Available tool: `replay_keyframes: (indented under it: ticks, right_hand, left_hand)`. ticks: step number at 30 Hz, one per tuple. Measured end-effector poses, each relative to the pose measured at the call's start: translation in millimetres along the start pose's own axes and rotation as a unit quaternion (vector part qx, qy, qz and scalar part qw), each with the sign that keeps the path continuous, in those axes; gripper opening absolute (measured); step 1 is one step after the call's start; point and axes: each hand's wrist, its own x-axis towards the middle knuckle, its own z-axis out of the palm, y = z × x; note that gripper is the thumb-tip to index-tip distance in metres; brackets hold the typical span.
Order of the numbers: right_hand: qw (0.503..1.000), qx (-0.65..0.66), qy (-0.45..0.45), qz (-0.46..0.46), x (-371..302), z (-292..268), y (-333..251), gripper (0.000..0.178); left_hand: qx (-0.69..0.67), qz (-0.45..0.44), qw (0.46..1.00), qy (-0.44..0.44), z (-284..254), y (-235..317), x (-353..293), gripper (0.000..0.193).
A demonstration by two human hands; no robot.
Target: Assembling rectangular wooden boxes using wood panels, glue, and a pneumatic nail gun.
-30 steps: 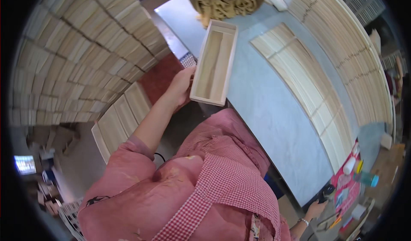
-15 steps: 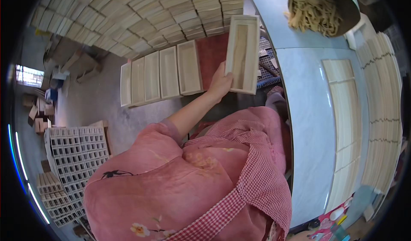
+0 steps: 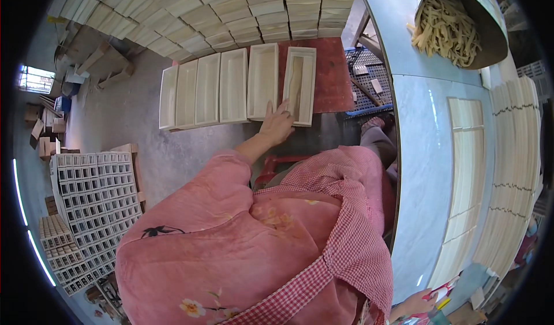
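Note:
My left hand [image 3: 277,124] is at the near left corner of a shallow wooden box [image 3: 298,82] with a brown streak along its floor. Its fingers are partly closed on the wall there; one finger reaches over the neighbouring pale box [image 3: 263,79]. The streaked box rests on a red board [image 3: 332,77], a narrow gap from a row of several similar boxes [image 3: 208,88]. At the lower right edge, what appears to be my right hand [image 3: 416,303] is beside a red and white thing. Its fingers are too unclear to read.
Stacked wooden slats [image 3: 231,13] rise behind the row. To the right stands a pale blue table [image 3: 418,152] with thin wood strips [image 3: 466,152], bundled slats [image 3: 513,163] and a container of shavings [image 3: 447,30]. A blue crate [image 3: 369,74] sits beside the board.
My left hand has lowered the streaked box from in front of the table's edge onto the red board, moving left toward the row. What appears to be my right hand has come further into view.

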Motion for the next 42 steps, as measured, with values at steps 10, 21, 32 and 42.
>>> replay_keyframes:
  ticks: [10,21,32,42]
  right_hand:
    - [0.995,0.080,0.037,-0.049,-15.9,-5.5,-53.2,0.042]
    - [0.966,0.207,0.026,-0.150,18.4,23.3,-92.2,0.058]
    - [0.955,0.162,-0.195,-0.154,33.6,33.3,-43.1,0.047]
    - [0.951,0.114,-0.212,-0.195,42.2,-4.0,-19.0,0.036]
  left_hand:
    - [-0.012,-0.101,0.993,0.064,36.8,-6.9,17.4,0.014]
    - [0.001,-0.029,0.998,0.046,3.6,-8.1,21.4,0.040]
    - [-0.130,0.124,0.952,0.248,-119.5,134.8,152.9,0.061]
    - [0.010,0.437,0.886,0.154,-173.9,322.6,316.5,0.052]
